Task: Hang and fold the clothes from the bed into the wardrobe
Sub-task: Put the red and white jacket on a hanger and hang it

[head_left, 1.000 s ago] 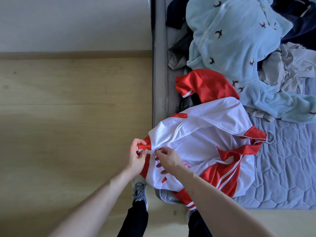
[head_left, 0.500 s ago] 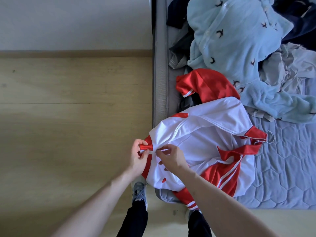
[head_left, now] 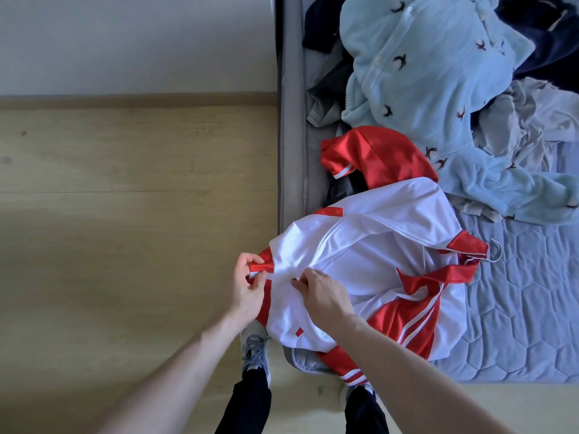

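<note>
Since a second ago my right hand (head_left: 319, 291) has crept along the zip while my left hand (head_left: 247, 286) pinches the hem of the jacket (head_left: 376, 261) on the bed (head_left: 517, 308) edge, right pinching too; zipping barely started.

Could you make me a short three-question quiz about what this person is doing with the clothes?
1. True or false: the left hand pinches the red hem of the red and white track jacket.
2. What lies at the jacket's collar? A) a wire hanger hook B) a belt C) a sock
3. Fill in: the light blue fleece with bird prints lies on the ____.

Key: 1 true; 2 A; 3 bed. The right hand pinches the jacket's front near the zip.
</note>
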The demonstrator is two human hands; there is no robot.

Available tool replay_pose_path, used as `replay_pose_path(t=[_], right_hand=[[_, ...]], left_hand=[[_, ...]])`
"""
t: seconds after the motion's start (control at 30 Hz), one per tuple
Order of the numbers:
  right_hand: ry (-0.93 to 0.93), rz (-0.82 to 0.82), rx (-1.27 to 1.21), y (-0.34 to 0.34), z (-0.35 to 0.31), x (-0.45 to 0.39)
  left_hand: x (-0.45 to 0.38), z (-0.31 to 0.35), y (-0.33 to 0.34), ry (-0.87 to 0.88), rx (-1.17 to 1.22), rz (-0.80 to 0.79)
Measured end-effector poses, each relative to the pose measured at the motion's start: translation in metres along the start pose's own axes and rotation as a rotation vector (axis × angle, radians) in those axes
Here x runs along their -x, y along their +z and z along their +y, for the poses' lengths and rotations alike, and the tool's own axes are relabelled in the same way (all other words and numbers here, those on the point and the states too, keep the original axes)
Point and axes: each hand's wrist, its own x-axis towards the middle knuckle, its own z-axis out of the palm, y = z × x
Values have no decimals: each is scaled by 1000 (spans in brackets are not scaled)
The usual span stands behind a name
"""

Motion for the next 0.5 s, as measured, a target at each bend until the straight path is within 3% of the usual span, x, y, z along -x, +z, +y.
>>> replay_pose_path(t=[0.17,0.33,0.5], right_hand=[[136,23,207,-44,54,-13],[301,121,364,-115,134,-2],[537,283,333,-161,191,8]], left_hand=[[-14,-8,-25,18,-95,176],[-31,-19,-42,-60,-168,139],[-50,-16,-27,-125,-195,137]])
